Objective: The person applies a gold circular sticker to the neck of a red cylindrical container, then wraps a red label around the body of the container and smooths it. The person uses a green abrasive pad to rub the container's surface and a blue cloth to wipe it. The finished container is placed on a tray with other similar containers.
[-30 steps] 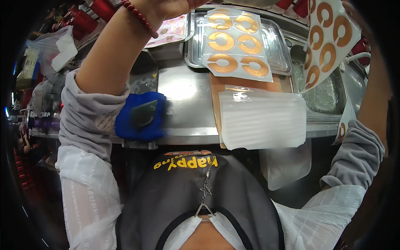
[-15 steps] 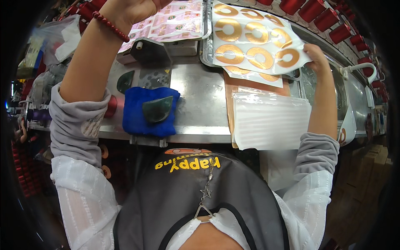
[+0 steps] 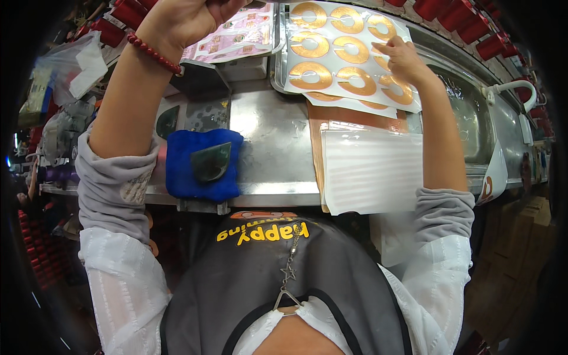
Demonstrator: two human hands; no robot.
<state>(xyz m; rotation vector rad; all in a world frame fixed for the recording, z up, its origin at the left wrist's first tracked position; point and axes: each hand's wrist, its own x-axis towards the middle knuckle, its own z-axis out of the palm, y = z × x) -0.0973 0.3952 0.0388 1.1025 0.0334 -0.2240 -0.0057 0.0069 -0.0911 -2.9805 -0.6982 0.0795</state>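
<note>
My right hand (image 3: 407, 62) lies over a white sheet of gold C-shaped stickers (image 3: 350, 49), its fingers apart and reaching across the right column. The sheet rests on a metal tray (image 3: 278, 76), with another sticker sheet (image 3: 378, 109) showing beneath its near edge. At the top edge, my left hand (image 3: 188, 25) has its fingers curled by something dark, mostly cut off by the frame. Pink printed sheets (image 3: 239, 36) lie beside that hand. Nearer me, a dark green curved scraper-like piece (image 3: 211, 162) sits on a folded blue cloth (image 3: 177, 171).
White striped sheets (image 3: 373, 171) lie over brown card (image 3: 318, 127) at the counter's front edge. Another dark green piece (image 3: 168, 122) is left of the metal counter (image 3: 269, 130). Red spools (image 3: 452, 15) line the back right, near a white curved handle (image 3: 515, 93).
The sticker sheet's lifted right corner has come down flat. My right hand has let go of the corner and moved left onto the sheet. A dark thing now shows at my left fingers.
</note>
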